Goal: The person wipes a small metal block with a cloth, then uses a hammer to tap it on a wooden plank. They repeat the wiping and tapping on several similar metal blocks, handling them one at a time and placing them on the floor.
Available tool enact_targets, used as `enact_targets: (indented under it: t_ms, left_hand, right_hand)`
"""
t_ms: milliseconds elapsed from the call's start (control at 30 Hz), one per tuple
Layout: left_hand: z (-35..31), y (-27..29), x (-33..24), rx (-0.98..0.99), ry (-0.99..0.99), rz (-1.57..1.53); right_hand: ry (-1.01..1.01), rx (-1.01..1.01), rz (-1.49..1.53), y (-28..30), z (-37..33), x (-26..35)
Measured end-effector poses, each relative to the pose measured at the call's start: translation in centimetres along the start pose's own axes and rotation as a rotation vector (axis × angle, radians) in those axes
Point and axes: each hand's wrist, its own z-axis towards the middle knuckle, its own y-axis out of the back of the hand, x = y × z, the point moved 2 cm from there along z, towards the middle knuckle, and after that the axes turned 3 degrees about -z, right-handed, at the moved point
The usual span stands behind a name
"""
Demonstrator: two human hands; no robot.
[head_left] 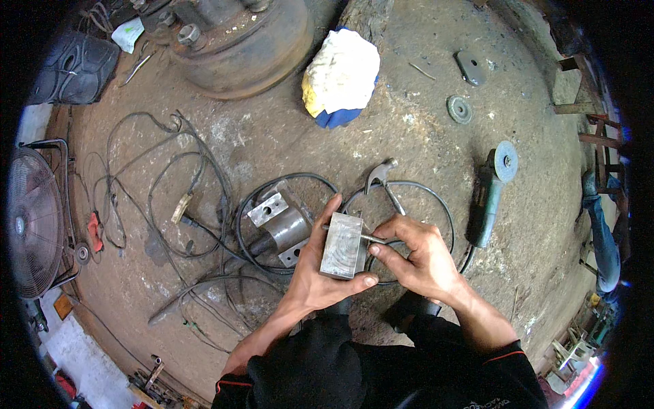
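A rectangular grey metal block (343, 247) rests in my left hand (315, 279), with the fingers and thumb wrapped round its sides. My right hand (421, 258) pinches a thin metal rod (372, 238) between thumb and fingers. The rod meets the block's right side; whether it sits in a hole there I cannot tell. A thin end also juts from the block's left side. Just beyond my hands a claw hammer (379, 174) lies on the ground. Left of them is a metal bracket piece (286, 228) with a rounded middle and drilled flat ends.
An angle grinder (487, 198) lies at right, its cable looping round the hammer. Tangled cables (197, 157) cover the left floor beside a fan (35, 221). Farther off are a heavy round metal base (248, 61), a white-and-blue bundle (342, 75), a loose disc (460, 109) and someone's leg (602, 238).
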Motion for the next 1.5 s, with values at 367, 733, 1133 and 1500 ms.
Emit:
enact_targets:
  t_ms: [367, 733, 1133, 1500]
  left_hand:
    - [0.0, 0.1, -0.1, 0.014, 0.001, 0.003]
    - [0.1, -1.6, 2.0, 0.026, 0.179, 0.032]
    - [-0.5, -2.7, 3.6, 0.01, 0.447, -0.258]
    - [0.7, -1.1, -0.1, -0.032, 0.175, 0.014]
  right_hand:
    - [0.002, -0.003, -0.005, -0.1, 0.1, 0.2]
    - [-0.007, 0.099, -0.267, 1.3, 0.3, -0.5]
    - [-0.363, 0.387, -0.106, 1.6, -0.5, -4.2]
    - [-0.641, 0.045, 0.51, -4.8, -2.4, -5.0]
